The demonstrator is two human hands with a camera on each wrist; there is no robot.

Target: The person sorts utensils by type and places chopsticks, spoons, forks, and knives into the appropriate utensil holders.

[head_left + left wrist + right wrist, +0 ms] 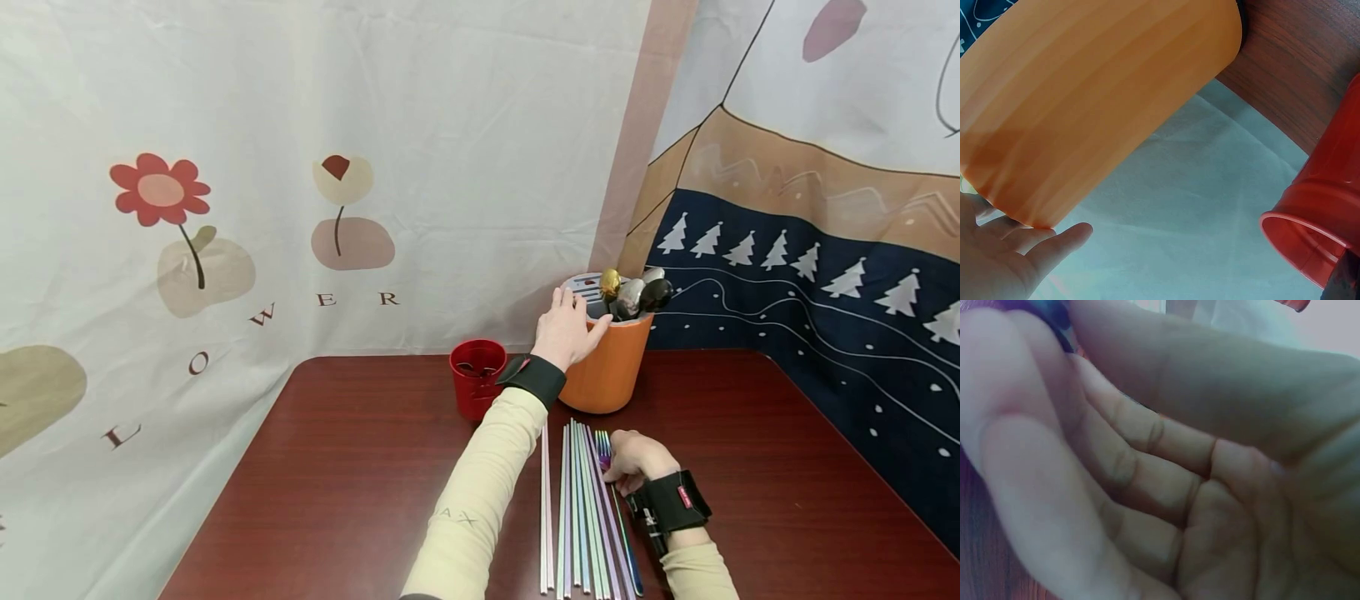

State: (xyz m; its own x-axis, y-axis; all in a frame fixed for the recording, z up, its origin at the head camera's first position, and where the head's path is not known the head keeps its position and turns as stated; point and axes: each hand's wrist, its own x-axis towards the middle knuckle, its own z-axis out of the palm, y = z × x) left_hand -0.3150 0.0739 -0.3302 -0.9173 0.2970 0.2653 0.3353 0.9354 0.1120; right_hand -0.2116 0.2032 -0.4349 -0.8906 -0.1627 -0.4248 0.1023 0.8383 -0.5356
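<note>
At the rim of an orange utensil holder (603, 379), my left hand (566, 327) has its fingers loosely spread over the edge. The left wrist view shows that hand (1000, 253) with thumb extended beside the orange wall (1104, 106). Gold, silver and black spoon heads (631, 296) stick up from the holder's slotted top. Lower down, my right hand (639, 458) pinches a shiny purple-blue fork (603, 443) just below its tines. In the right wrist view, curled fingers (1154, 475) hide most of the fork. Pastel metal chopsticks (583, 508) lie lengthwise just left of it.
A red cup (476, 387) with dark items inside stands left of the orange holder, near my left wrist. The dark red-brown table (360, 467) meets a printed cloth backdrop (465, 183) at its back and right.
</note>
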